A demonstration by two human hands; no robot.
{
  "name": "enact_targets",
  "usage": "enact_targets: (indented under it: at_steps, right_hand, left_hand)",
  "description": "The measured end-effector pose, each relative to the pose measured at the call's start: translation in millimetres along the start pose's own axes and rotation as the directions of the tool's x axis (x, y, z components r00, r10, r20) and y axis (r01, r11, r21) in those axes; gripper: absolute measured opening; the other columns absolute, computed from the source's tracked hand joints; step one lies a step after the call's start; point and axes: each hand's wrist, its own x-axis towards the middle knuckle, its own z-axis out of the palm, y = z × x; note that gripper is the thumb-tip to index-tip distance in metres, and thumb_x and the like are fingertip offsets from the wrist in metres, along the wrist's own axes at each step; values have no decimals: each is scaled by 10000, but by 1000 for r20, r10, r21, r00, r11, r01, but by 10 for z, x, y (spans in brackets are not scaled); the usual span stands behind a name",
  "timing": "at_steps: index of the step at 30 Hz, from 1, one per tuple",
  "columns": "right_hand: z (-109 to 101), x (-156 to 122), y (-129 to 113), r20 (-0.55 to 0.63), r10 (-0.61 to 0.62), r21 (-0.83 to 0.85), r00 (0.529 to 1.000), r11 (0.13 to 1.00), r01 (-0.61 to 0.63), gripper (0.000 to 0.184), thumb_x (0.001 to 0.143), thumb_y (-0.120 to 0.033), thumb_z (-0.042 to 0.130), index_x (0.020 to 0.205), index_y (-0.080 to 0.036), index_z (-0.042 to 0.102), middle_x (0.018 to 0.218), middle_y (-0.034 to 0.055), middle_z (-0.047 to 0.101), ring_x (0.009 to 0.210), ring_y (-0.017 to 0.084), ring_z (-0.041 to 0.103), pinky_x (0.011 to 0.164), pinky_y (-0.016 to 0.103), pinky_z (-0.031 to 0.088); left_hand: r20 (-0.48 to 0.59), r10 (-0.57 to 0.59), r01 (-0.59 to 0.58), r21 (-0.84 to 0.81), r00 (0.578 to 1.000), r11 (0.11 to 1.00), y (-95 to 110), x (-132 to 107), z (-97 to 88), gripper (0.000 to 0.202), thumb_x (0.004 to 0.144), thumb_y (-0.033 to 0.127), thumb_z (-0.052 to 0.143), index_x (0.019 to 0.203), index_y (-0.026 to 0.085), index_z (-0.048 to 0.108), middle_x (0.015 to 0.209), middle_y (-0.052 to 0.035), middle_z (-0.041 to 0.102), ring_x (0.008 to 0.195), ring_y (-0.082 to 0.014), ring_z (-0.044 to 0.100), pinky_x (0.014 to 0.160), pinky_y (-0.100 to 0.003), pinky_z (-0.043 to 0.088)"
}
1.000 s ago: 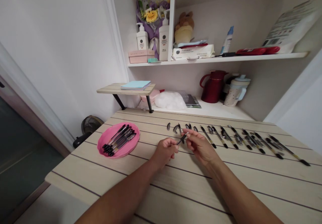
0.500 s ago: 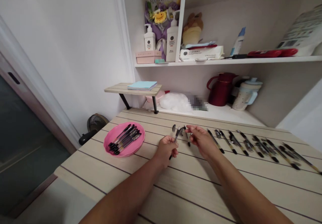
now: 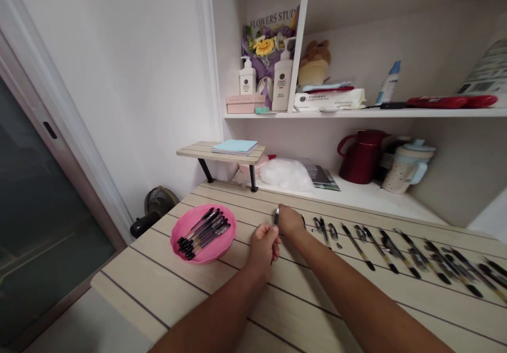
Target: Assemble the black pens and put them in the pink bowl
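Upright in my left hand point(image 3: 263, 244) is a black pen point(image 3: 276, 216), its tip end standing out above the curled fingers. Just right of it, my right hand point(image 3: 290, 220) reaches down to the table with the back of the hand towards me, so its fingers are hidden. Clear pen caps point(image 3: 332, 231) and an uncapped pen point(image 3: 325, 231) lie close by on the right. Farther right, several uncapped pens point(image 3: 358, 247) lie slanted in a row with caps between them. A pink bowl point(image 3: 231, 239) on the left holds a bundle of capped pens point(image 3: 204, 232).
The slatted wooden table point(image 3: 190, 310) has a small raised shelf point(image 3: 194, 150) at its back left, with blue paper point(image 3: 234, 146) on it. Behind stand a plastic bag point(image 3: 287, 173), a red jug point(image 3: 360, 157) and a pale cup point(image 3: 407, 168). A fan point(image 3: 160, 202) is beyond the left edge.
My right hand has moved left and down to the table, beside the left hand, over where a loose cap lay. My left hand still holds the pen. The view has shifted slightly.
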Motion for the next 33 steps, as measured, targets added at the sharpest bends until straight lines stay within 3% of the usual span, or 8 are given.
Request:
enact_targets:
  at_steps: [5,9,11,13,16,23,29,33]
  right_hand:
    - [-248,-150,224,46,-57,115,997,992,51,71,626,-122,590,576,-172,593,598,44,618,635,188,586,576,266,383]
    - [-593,-499,583,30,-25,352,999,936,13,101,700,-268,573,671,-183,617,510,-29,518,468,111,460,454,231,324]
    - [-743,-715,718,-12,39,681,999,732,-20,186,676,-334,625,761,-169,638,514,-34,491,426,85,387,406,218,266]
    - [-843,-918,781,-69,127,872,990,489,-2,280,624,-360,690,813,-159,648,532,-34,483,420,68,354,391,209,233]
    - [-884,-1149,768,-151,217,932,964,356,65,335,594,-364,728,855,-166,660,587,-27,505,433,54,354,392,199,241]
    - [-798,-1306,694,-227,237,928,945,346,136,343,621,-382,711,888,-172,662,621,-19,526,451,56,364,395,197,271]
    - [-745,-1312,704,-151,185,916,971,397,67,381,586,-389,728,885,-166,654,639,-16,550,448,55,366,398,196,283]
    - [-722,-1343,667,-121,161,907,980,419,43,352,573,-410,729,788,-148,635,596,-11,543,449,64,367,407,203,301]
  left_hand:
    - [166,-37,35,17,985,999,45,-60,19,344,693,402,575,926,150,556,554,56,492,357,-27,381,354,-159,239]
    - [329,-107,82,87,938,993,39,-192,92,337,696,381,575,923,133,583,585,31,521,396,-47,459,371,-162,290]
    - [386,-134,86,140,913,986,34,-263,134,351,695,390,576,931,129,590,590,27,525,394,-47,463,366,-160,289]
    - [423,-159,76,207,892,975,37,-318,168,362,700,396,572,939,125,596,587,25,526,385,-44,456,361,-158,281]
    - [451,-185,50,295,873,954,55,-360,195,352,717,385,553,943,120,604,594,22,529,382,-39,447,357,-154,270]
    - [481,-214,17,380,850,925,58,-359,195,339,722,378,554,936,121,609,604,19,535,391,-37,438,360,-153,258]
    - [490,-217,13,386,844,923,43,-356,187,343,716,365,548,948,121,614,596,22,532,399,-39,436,373,-156,267]
    - [477,-207,10,383,854,924,37,-358,189,300,699,295,532,929,123,616,609,13,546,411,-41,440,378,-152,266]
